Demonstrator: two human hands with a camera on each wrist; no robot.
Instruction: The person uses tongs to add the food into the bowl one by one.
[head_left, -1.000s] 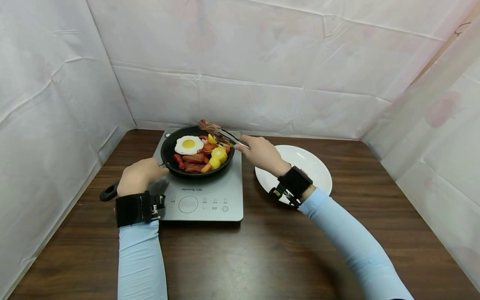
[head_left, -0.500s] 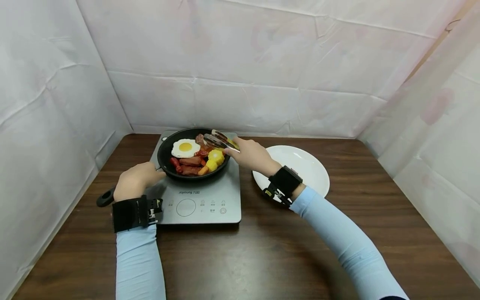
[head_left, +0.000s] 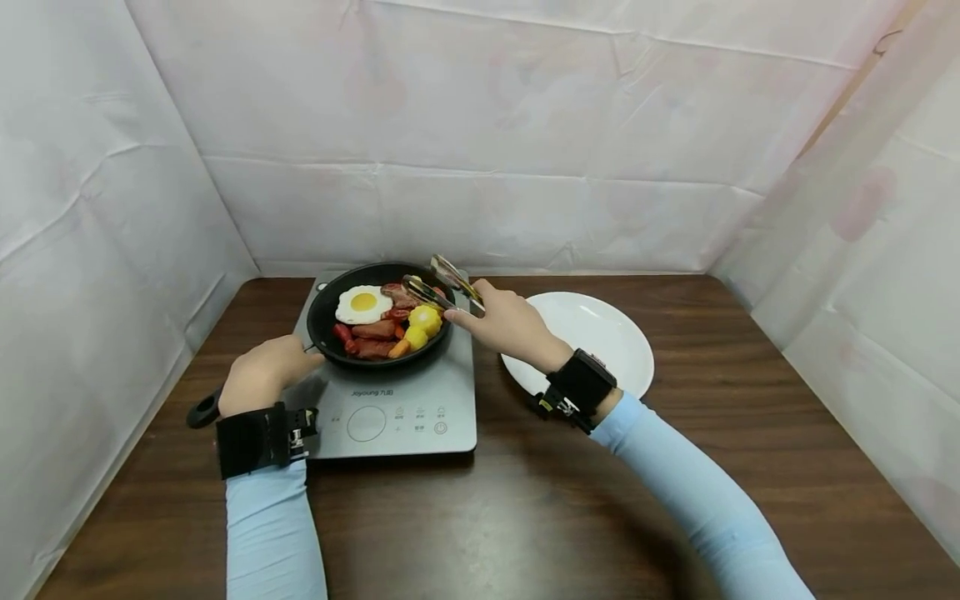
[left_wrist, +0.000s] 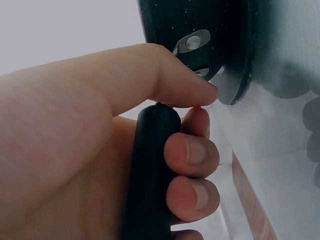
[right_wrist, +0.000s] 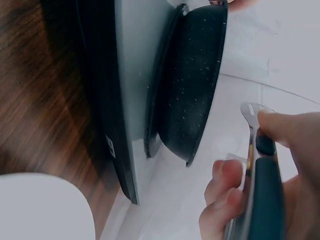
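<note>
My left hand grips the black handle of a frying pan, fingers curled round it and the thumb lying along its top. Food fills the pan: a fried egg, corn pieces, sausages and a browned piece of meat by the egg. Over the pan's right side, my right hand holds metal tongs. Their tips stand apart, one close by the meat and the other raised above the far rim. Dark grips on the tongs show in the right wrist view.
Under the pan is a silver induction cooker with touch controls at its front. To its right a white plate lies on the dark wooden table, partly beneath my right wrist. White sheeting walls the back and both sides.
The tongs held the piece of meat above the pan's far rim; it came down into the pan beside the egg. The tongs' tips have since spread. My left hand stays on the handle.
</note>
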